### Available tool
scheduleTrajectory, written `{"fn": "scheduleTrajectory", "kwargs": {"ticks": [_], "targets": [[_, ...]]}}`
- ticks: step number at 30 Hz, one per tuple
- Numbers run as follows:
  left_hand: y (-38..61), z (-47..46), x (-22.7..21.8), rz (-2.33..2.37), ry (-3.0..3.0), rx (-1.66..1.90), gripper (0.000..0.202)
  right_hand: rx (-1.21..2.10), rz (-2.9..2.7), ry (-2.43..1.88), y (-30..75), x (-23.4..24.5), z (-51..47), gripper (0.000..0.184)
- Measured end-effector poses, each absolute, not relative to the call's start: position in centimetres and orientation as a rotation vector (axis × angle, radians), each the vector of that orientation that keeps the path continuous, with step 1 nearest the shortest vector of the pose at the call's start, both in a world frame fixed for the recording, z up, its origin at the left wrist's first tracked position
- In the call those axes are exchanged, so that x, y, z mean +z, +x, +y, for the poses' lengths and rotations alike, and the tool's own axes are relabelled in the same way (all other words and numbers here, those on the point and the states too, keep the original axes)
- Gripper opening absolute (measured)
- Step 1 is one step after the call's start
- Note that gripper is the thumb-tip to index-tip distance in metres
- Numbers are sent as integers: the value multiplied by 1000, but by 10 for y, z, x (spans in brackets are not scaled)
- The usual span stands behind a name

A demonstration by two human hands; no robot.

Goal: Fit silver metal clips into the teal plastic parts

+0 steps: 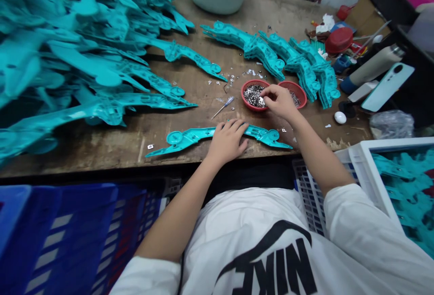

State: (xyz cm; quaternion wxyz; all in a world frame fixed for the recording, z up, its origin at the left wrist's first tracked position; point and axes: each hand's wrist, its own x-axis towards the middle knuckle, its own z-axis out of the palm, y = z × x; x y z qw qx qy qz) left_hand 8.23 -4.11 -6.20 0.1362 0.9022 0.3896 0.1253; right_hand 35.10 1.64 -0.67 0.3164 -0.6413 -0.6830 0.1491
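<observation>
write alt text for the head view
A person's left hand rests on a curved teal part on a wooden table; the right hand's grip is over a red basket of small metal pieces. More teal parts are heaped at left.

Readable on the white shirt [233, 211], bodyward of the left hand [228, 141] resting on the turquoise strip [198, 134]: NIKE [289, 270], in bold black capitals, upside down in this view and partly cut off by its lower edge; printed between that word and the left hand, also in black, a curved swoosh [283, 228]
</observation>
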Motion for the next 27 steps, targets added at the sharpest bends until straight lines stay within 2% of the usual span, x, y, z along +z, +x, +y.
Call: {"fn": "scheduleTrajectory", "kwargs": {"ticks": [3,5,14,25,27], "targets": [[82,-41,-65,1163,2591,389,81,499,-1737,-1633,341,-8,6,23],[82,-42,-66,1169,2591,392,85,538,-1705,-1584,328,-9,-7,22],[83,-43,-58,1158,2612,316,85,530,-1685,-1413,285,-10,-50,16],[83,-42,-56,1128,2620,312,74,785,-1877,-1368,311,10,-39,5],[83,-42,-56,1115,2622,310,72,835,-1914,-1367,316,13,-36,15]]}}
